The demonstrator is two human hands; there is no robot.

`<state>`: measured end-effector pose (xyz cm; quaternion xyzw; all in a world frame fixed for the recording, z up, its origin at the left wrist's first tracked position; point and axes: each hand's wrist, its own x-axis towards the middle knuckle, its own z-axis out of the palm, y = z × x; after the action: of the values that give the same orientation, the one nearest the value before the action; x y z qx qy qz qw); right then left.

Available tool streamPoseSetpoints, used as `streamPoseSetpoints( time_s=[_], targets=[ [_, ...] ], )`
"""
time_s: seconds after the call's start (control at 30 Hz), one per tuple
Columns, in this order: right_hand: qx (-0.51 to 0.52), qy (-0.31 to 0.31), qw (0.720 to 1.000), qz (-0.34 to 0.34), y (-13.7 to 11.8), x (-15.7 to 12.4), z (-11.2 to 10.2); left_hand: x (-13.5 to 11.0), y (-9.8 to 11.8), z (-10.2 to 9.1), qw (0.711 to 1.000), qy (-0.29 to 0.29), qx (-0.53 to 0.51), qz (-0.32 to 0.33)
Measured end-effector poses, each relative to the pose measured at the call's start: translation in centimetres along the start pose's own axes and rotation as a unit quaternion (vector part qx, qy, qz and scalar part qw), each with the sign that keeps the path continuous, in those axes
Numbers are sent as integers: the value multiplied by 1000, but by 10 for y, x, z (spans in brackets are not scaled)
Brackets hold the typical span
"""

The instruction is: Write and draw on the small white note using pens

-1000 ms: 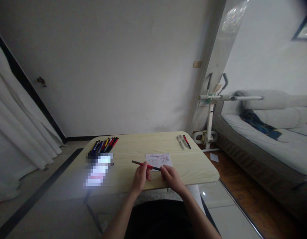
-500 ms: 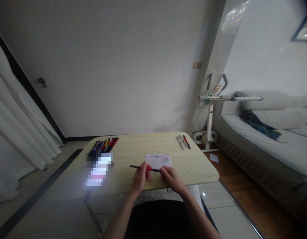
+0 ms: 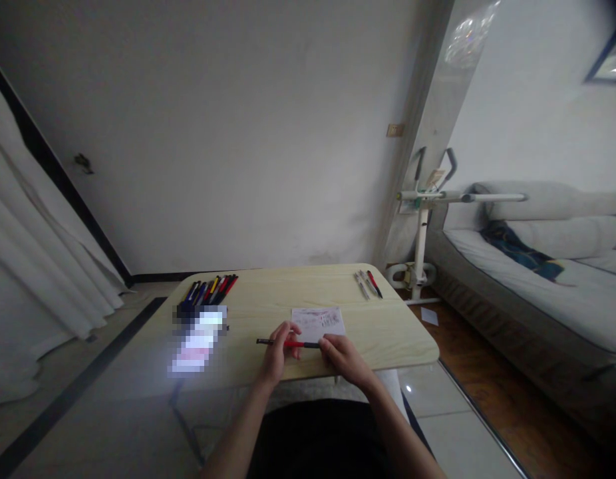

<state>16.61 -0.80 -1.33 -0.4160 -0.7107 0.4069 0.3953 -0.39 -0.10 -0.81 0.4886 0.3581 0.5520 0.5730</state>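
Low in the middle of the frame, just above the near edge of the bench, a pen with a red barrel is held level between two hands. The left hand is closed round the barrel near its middle, fingers curled over the top. The right hand is pinched on the pen's right end, so that end is hidden. Only the dark left end sticks out free, pointed toward the left of the frame. Whether the pen is lifted clear of the wood cannot be told from this angle.

The step in hand is judged to be a two-handed working of the pen, perhaps its cap or end piece; which one cannot be made out at this size. Whatever move follows, a firm hold on the barrel by the left hand is called for. A straight, in-line action by the right hand is needed too, so that nothing is bent or dropped.

Just beyond the hands, a slip of paper with scribbles lies flat, close to the fingertips. Further up and left, a row of coloured pens is laid out, with a blurred patch below it. At the upper right of the bench, three more pens are set side by side, well apart from the hands.
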Motion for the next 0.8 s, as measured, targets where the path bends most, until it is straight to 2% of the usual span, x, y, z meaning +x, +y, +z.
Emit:
streamPoseSetpoints(
  time_s=[0.1,0.33,0.8],
  targets=[
    [3,-2,1000,-3,-2,-1,-1,-1,2,1,1000,-4,0,4],
    [-12,8,1000,-11,-5,-1,-1,-1,1,3,997,-3,80,21],
    [-27,11,1000,-2,-3,1,1,0,-2,0,998,-23,65,4]
  ],
)
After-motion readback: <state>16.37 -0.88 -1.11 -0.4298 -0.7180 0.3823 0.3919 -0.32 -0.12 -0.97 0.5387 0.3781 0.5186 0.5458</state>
